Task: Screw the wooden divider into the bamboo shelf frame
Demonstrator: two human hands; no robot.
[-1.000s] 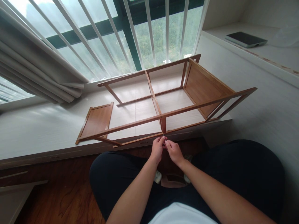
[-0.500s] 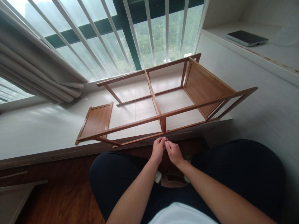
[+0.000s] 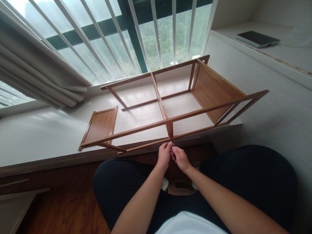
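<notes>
- Wooden shelf frame (image 3: 170, 97) lying on its side on the white window ledge (image 3: 44, 136), its compartments bare.
- Left hand (image 3: 164, 155) and right hand (image 3: 179, 158) pinched together at the frame's near rail.
- Tiny item between fingertips (image 3: 172, 147), too small to identify.
- Loose wooden panel (image 3: 101, 125) flat beside the frame.

We pinch something tiny between our left hand (image 3: 164, 155) and right hand (image 3: 179, 158), just below the wooden frame (image 3: 168, 122).

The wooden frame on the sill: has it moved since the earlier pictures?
No. The wooden frame keeps its place against the loose panel and the sill edge.
</notes>
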